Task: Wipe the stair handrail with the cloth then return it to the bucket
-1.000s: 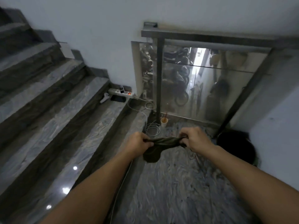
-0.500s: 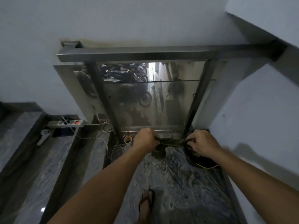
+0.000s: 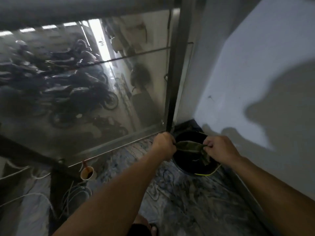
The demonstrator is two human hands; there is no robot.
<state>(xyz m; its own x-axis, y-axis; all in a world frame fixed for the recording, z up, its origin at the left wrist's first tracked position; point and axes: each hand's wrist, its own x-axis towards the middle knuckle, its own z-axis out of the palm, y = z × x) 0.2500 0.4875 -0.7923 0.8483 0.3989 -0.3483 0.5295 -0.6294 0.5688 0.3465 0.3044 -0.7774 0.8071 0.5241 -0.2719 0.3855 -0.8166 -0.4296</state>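
A dark green cloth (image 3: pixel 189 145) is stretched between my two hands, directly above the black bucket (image 3: pixel 192 167) that stands on the floor in the corner. My left hand (image 3: pixel 163 144) is closed on the cloth's left end. My right hand (image 3: pixel 219 149) pinches the right end, with a flap of cloth hanging below it. The metal handrail (image 3: pixel 81 9) runs across the top of the view, blurred. Its dark post (image 3: pixel 173 79) comes down to the floor just behind my left hand.
A glass panel (image 3: pixel 81 92) below the rail shows parked motorbikes beyond. A small paper cup (image 3: pixel 87 173) with brown liquid and white cables (image 3: pixel 34 184) lie on the marble floor at lower left. A white wall (image 3: pixel 255 74) closes the right side. My sandalled foot (image 3: pixel 144 225) is at the bottom.
The view has swung right and down toward the corner. Both hands carried the stretched cloth rightward until it hangs over the bucket. The stairs and power strip have left the view.
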